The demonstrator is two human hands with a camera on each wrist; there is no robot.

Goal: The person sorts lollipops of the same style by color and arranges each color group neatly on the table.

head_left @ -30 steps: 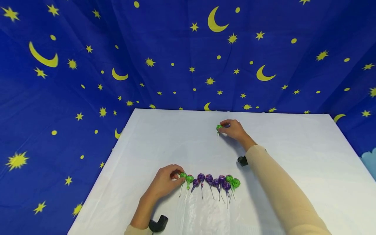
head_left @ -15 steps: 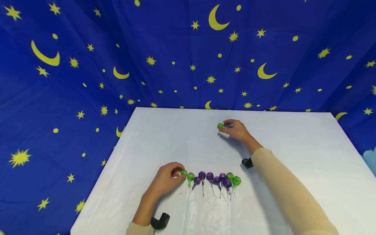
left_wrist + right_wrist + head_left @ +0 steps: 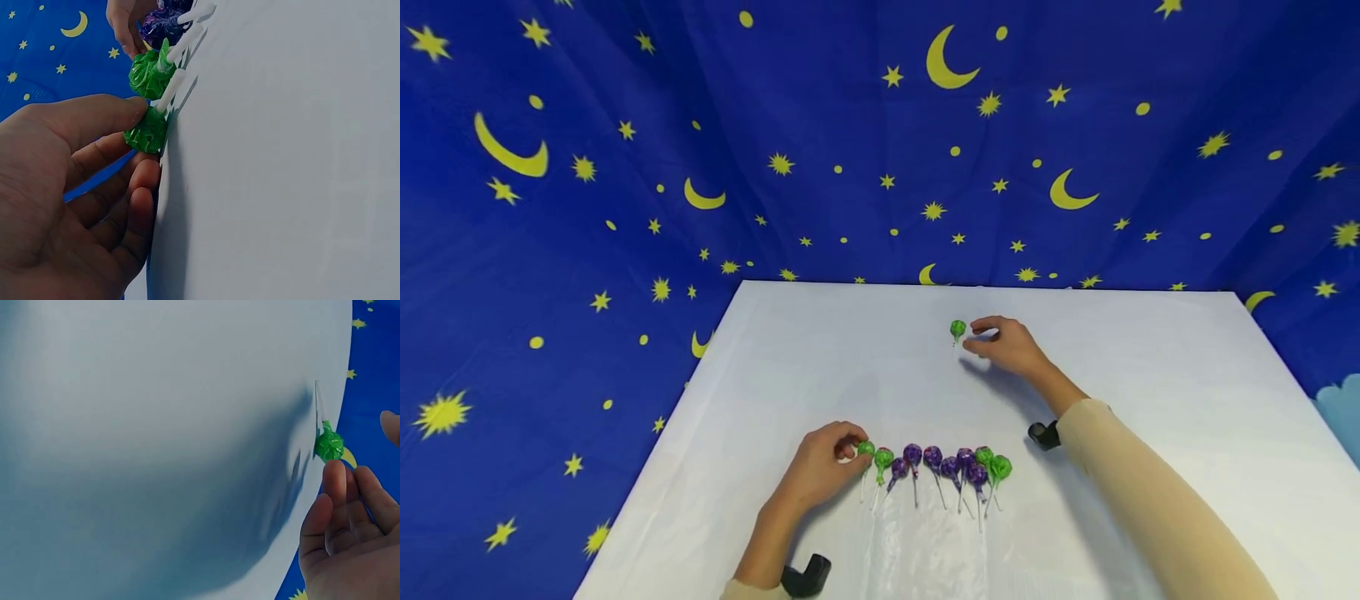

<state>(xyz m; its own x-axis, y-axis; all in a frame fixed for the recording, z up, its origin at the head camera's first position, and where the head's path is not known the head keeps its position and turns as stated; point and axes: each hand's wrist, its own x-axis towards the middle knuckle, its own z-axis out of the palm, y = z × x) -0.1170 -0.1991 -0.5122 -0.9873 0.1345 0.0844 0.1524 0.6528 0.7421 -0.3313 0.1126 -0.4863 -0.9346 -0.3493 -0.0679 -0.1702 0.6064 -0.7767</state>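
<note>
Right hand (image 3: 1011,343) has drawn off far green lollipop (image 3: 958,327), fingers parted; left hand (image 3: 823,467) pinches near-left green lollipop (image 3: 866,448) — likely light, slick-wrapped; best held by ball (image 3: 149,134).

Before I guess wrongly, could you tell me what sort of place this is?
Probably an indoor corner arranged for filming, though I cannot be certain: blue star-patterned cloth hangs behind and beside a white table, where lollipops lie in a row.

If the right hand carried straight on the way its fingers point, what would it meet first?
Most likely the lone green lollipop, just ahead of the right hand in the head view; depth is hard to judge.
</note>
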